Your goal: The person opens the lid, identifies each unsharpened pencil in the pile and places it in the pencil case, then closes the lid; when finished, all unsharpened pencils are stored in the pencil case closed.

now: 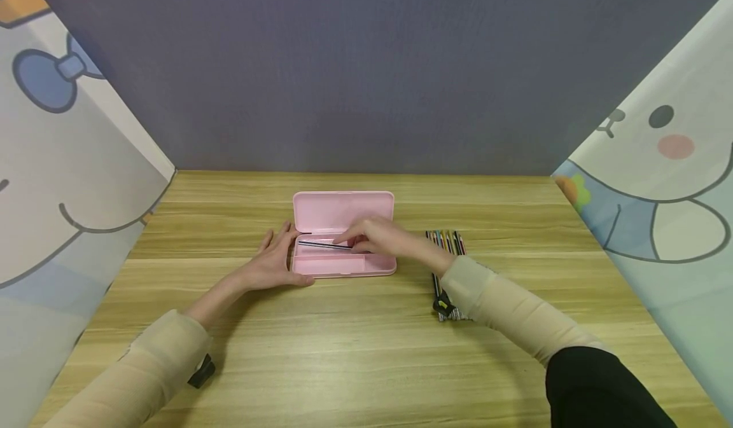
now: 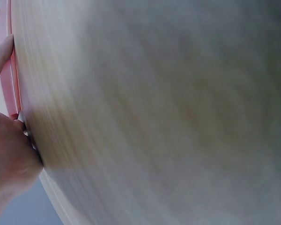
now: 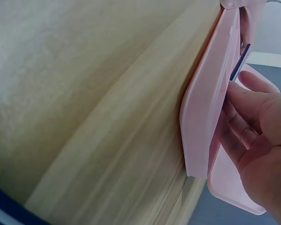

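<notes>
A pink pencil case [image 1: 343, 274] lies with its lid [image 1: 343, 210] raised at the back. My left hand [image 1: 273, 264] holds its left end, thumb along the front edge and fingers by the back corner. In the left wrist view that thumb [image 2: 2, 57] rests against the pink side. Over the back compartment, my right hand [image 1: 375, 236] pinches a thin dark blue pencil [image 1: 321, 245] that points left, its far end near the left wall. Thumb and fingers of the right hand [image 3: 267, 122] meet on the pencil [image 3: 241, 61] at the rim in the right wrist view.
Several colored pencils [image 1: 446, 242] lie side by side on the wooden table [image 1: 355, 352], partly hidden beneath the right forearm. A grey panel [image 1: 366, 72] stands behind the table, with cartoon-printed panels [image 1: 658, 161] at both sides. The case's front section has a low divider.
</notes>
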Demonstrator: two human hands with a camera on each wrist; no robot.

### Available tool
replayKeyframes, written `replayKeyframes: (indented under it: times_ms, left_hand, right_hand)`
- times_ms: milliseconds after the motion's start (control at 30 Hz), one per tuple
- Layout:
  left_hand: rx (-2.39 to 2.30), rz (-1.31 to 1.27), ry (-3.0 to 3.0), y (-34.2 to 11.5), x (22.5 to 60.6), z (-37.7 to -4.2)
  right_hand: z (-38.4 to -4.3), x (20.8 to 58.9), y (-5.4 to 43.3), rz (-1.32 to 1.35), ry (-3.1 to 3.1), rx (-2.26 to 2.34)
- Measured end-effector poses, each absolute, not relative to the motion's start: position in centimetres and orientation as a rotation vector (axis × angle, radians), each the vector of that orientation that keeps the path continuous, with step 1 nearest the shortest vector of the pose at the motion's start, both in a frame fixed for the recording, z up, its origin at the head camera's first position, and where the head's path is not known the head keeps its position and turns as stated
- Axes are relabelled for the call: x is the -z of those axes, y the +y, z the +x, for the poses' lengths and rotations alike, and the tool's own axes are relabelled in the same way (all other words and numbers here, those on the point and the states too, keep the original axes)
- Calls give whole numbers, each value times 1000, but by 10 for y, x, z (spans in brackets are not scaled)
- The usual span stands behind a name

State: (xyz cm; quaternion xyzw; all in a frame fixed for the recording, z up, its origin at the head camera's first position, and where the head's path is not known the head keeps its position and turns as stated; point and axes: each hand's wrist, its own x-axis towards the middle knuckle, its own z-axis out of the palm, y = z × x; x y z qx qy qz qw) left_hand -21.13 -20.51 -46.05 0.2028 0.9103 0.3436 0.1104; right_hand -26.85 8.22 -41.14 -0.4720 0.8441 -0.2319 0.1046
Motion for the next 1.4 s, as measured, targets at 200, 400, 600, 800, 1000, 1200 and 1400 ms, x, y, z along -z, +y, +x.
replayKeyframes:
  times_ms: [200,400,600,800,1000,1200,1400]
  left_hand:
    - [-1013,591,2672,-204,460,-211]
    - [-999,588,2684,-204,459,-211]
    - [-1003,584,2690,-204,459,-210]
    - [-1011,589,2692,-205,458,-210]
    - [-1021,595,2688,-206,457,-208]
    - [-1027,598,2691,-207,457,-209]
    - [-1036,603,2686,-207,458,-208]
  right_hand:
    - [-267,415,81,-1417,2510,627]
    - [-265,416,82,-1386,2552,617]
    - [-264,417,82,-1318,2593,618]
    - [-264,418,84,-1278,2614,639]
    - [-265,415,91,-1264,2596,785]
    - [-263,410,107,-1178,2591,961]
    - [-262,406,132,-1100,2616,1156]
